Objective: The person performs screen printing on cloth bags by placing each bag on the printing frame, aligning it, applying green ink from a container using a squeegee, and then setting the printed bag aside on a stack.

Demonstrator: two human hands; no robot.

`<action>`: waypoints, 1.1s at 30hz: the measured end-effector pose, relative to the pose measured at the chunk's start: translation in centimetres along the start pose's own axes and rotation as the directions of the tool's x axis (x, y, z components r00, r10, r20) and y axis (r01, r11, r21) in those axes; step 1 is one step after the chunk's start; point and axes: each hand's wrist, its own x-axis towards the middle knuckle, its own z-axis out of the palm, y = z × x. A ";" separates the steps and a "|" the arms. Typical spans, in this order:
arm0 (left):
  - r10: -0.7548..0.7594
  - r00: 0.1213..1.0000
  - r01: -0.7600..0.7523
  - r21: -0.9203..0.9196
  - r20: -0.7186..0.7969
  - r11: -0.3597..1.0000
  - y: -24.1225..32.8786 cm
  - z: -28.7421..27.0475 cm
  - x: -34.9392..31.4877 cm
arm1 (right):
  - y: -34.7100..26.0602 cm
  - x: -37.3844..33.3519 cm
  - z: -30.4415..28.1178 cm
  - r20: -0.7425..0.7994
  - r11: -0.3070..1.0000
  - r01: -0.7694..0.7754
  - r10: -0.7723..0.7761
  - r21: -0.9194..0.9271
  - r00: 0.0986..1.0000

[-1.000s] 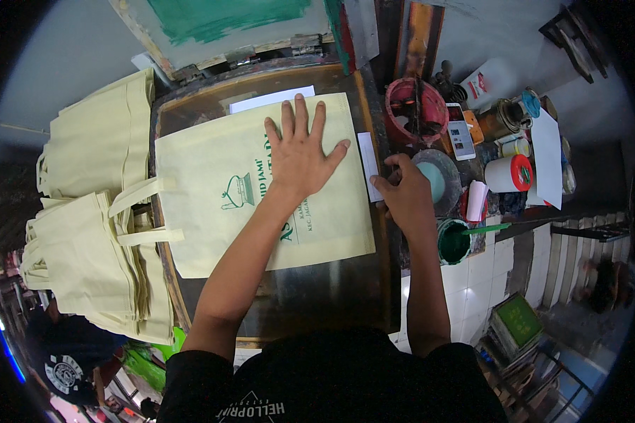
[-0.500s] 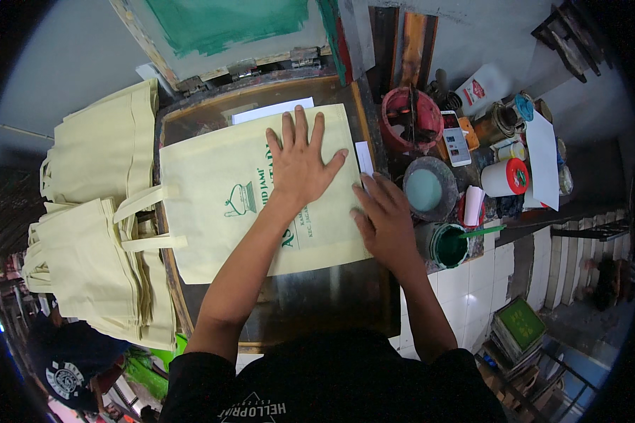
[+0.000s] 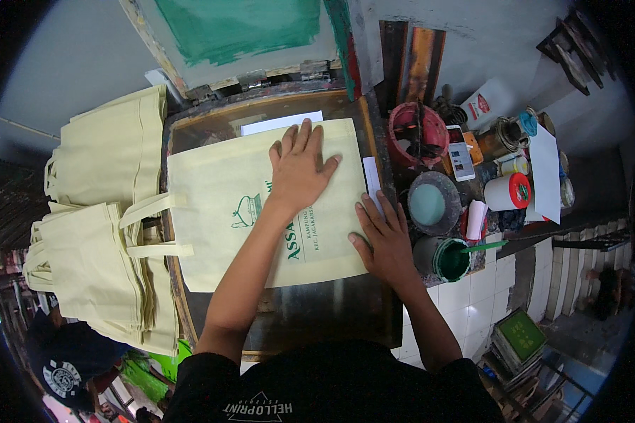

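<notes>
A pale yellow fabric tote bag (image 3: 208,183) with a green printed emblem and lettering lies flat on a dark, wood-framed board (image 3: 331,303), its two handles hanging over the left edge. My left hand (image 3: 303,169) rests palm down across the bag, fingers stretched to its far edge, covering part of the print. At the bag's right edge lies my right hand (image 3: 384,243), fingers outstretched, beside a white paper strip (image 3: 372,176). Another white strip (image 3: 279,123) shows beyond the far edge. Neither hand grasps anything.
Stacks of similar bags (image 3: 88,271) stand at left. A hinged frame with a green-coated screen (image 3: 240,32) rises at the back. To the right are a red bucket (image 3: 418,134), a grey bowl (image 3: 430,204), a green paint pot (image 3: 451,259) and a phone (image 3: 461,161). Someone in dark clothing (image 3: 67,356) is lower left.
The view has shifted slightly, so the scene sits lower. My left hand has slid a little leftward over the bag, its fingers closer together. My right hand stays by the bag's right edge.
</notes>
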 end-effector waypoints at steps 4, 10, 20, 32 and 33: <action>0.071 0.990 -0.081 -0.085 -0.119 0.993 -2.0 -1.2 -0.8 | 0.0 0.0 0.1 0.004 1.000 0.001 -0.001 -0.007 1.000; 0.099 0.986 -0.087 0.095 -0.133 0.992 -4.3 -2.1 -3.4 | -0.2 0.3 -0.3 0.039 1.000 -0.024 0.024 -0.005 0.999; 0.045 0.988 -0.009 0.229 -0.150 0.973 -5.6 -0.3 -2.9 | 0.0 0.3 -0.1 0.078 0.999 -0.034 0.035 -0.014 0.996; 0.033 0.991 -0.006 0.204 -0.131 0.979 -5.6 -0.6 -2.7 | -0.1 0.4 -0.5 0.076 1.000 -0.024 0.024 0.001 0.997; 0.041 0.989 -0.013 0.198 -0.140 0.980 -5.5 -0.7 -2.8 | 0.1 0.3 -0.4 0.068 1.000 -0.019 0.018 0.010 0.998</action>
